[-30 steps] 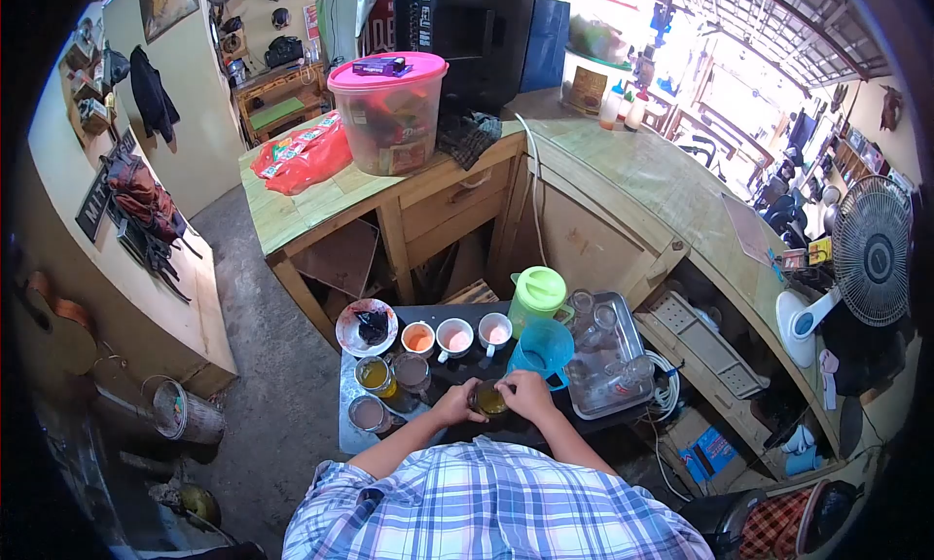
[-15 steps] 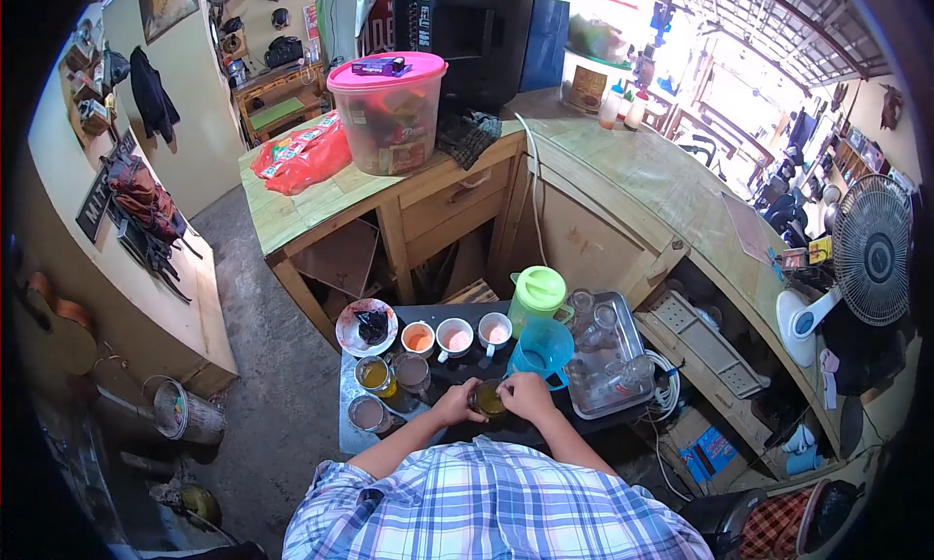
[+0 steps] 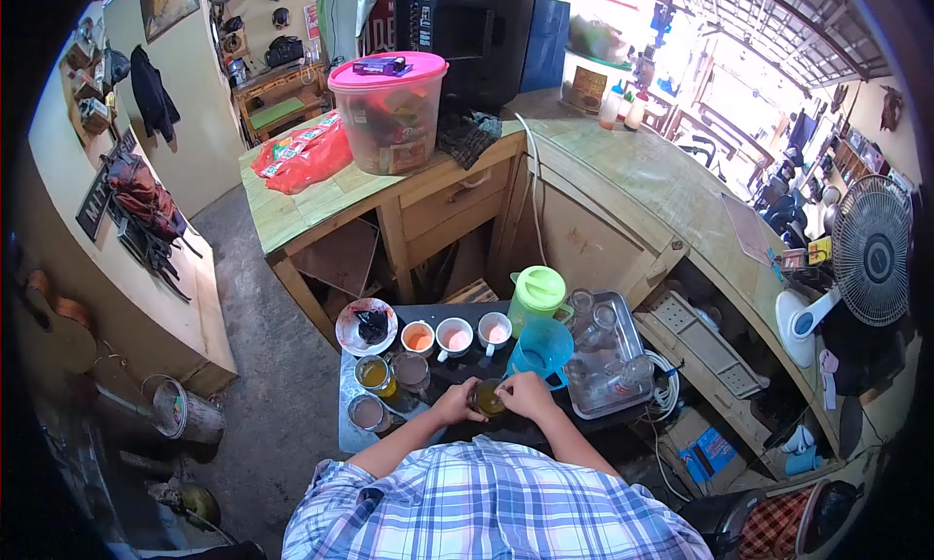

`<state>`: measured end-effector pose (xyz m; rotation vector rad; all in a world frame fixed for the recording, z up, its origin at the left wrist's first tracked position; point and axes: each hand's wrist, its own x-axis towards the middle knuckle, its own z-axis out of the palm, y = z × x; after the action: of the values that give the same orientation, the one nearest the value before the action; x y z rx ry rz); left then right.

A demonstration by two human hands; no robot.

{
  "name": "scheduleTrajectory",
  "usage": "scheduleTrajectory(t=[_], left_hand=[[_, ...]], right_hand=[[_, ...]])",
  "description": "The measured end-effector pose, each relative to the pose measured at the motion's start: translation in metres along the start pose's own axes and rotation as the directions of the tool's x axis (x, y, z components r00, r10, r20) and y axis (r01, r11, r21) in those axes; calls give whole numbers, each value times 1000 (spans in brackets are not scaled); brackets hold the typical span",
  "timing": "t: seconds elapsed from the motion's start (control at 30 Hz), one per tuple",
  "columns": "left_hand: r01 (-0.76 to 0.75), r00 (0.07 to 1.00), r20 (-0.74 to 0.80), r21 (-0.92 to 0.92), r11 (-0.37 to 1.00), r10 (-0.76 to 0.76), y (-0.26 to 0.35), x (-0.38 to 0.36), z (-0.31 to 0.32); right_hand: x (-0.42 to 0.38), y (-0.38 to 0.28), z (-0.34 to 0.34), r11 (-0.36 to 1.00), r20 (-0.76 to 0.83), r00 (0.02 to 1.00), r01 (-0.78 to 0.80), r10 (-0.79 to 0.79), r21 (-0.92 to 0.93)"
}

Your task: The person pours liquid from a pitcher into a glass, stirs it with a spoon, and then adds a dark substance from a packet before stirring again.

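My left hand is wrapped round the side of a glass of dark yellow-green drink on the low dark table. At the rim of that glass my right hand has its fingers pinched together; what they hold, if anything, is too small to make out. Left of the hands stand a glass of yellow drink and two glasses of greyish-brown drink. Behind them is a row of cups, one with orange contents and two white ones with pinkish contents. A blue plastic jug stands just beyond my right hand.
A green lidded pitcher stands behind the jug. To the right, a metal tray holds several clear glasses. A bowl with a black plastic bag is at the table's far left. A wooden counter with a pink-lidded tub rises behind.
My right hand's fingers have shifted slightly at the glass rim. My left hand keeps its hold, and the other things have not moved.
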<state>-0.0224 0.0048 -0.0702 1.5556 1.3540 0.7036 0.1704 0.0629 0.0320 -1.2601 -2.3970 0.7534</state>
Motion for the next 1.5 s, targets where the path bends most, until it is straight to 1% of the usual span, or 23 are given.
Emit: scheduleTrajectory(t=[0.07, 0.13, 0.17, 0.23, 0.27, 0.33, 0.43, 0.57, 0.6, 0.67, 0.73, 0.77, 0.83, 0.87, 0.93, 0.97, 1.03, 1.13, 1.17, 1.23, 1.33, 1.43, 1.5], left_hand=[[-14, 1000, -5, -4, 1000, 14, -2, 0, 1], [-30, 999, -15, -9, 1000, 30, -2, 0, 1], [-10, 1000, -7, -20, 1000, 10, -3, 0, 1], [10, 1000, 1, -30, 999, -10, -1, 0, 0], [9, 1000, -5, -5, 1000, -9, 0, -1, 0], [7, 1000, -8, 21, 1000, -7, 1, 0, -1], [-3, 1000, 3, 21, 1000, 3, -1, 0, 0], [-69, 997, -45, -35, 997, 67, -1, -2, 2], [-121, 989, -86, -38, 992, 117, -2, -2, 3], [-69, 997, -45, -29, 997, 68, -8, 2, 3], [-14, 1000, -3, -18, 1000, 14, -6, 1, 2], [-8, 1000, 1, -8, 1000, 8, -5, 1, 1], [0, 1000, 1, 0, 1000, 0, -4, 1, 0], [-3, 1000, -2, -11, 1000, 3, -4, 1, 0], [-4, 1000, -4, -26, 1000, 4, -7, 1, 3], [-32, 999, -29, -13, 999, 32, -8, 1, 3], [-59, 997, -55, 0, 998, 59, -6, 0, 2], [-79, 995, -58, -40, 996, 77, -2, -1, 1], [-51, 998, -38, -34, 998, 50, 0, 0, 0], [-23, 1000, -16, -25, 999, 22, 0, -2, 0], [-58, 997, -52, 17, 998, 59, 3, -1, -1], [-28, 1000, -12, 16, 999, 28, 5, -1, -3], [-16, 1000, -7, -20, 1000, 16, 5, -1, -3]], right_hand=[[0, -5, -3, 996, 101, 993, -73, 69, 42], [2, -8, -2, 997, -104, 994, -6, 14, 71], [2, -8, -3, 997, -103, 995, -6, 13, 71], [2, -5, -5, 996, 133, 989, -47, 57, -74], [2, -6, -4, 996, 132, 990, -47, 57, -73], [3, -8, -3, 993, -27, 1000, -6, 9, 118], [2, -3, 1, 999, -57, 998, 31, -33, -36], [1, -5, 1, 997, 4, 1000, 4, -4, 72], [2, -7, 2, 999, -45, 999, -1, 3, 38], [1, -7, 2, 1000, -89, 996, -8, 9, 6], [1, -5, 0, 998, 87, 996, -21, 26, -59], [1, -6, 1, 998, 88, 996, -21, 26, -58], [1, -9, 1, 996, -144, 989, 49, -38, 72], [1, -8, 1, 996, -141, 989, 49, -39, 72], [1, -2, 2, 996, 60, 998, -16, 21, -90], [1, 0, 5, 996, 63, 998, -16, 22, -89], [2, -2, 8, 992, -85, 996, 23, -12, 121], [1, -9, 0, 998, -17, 999, -28, 28, -53], [1, -7, 1, 998, -12, 999, -31, 31, -52], [3, -4, 4, 986, 29, 999, -33, 29, 166], [4, -3, 7, 1000, -53, 999, 5, -6, -8], [5, -2, 7, 994, 81, 996, -42, 34, 102], [4, -6, 7, 997, -3, 1000, -15, 15, 74]])
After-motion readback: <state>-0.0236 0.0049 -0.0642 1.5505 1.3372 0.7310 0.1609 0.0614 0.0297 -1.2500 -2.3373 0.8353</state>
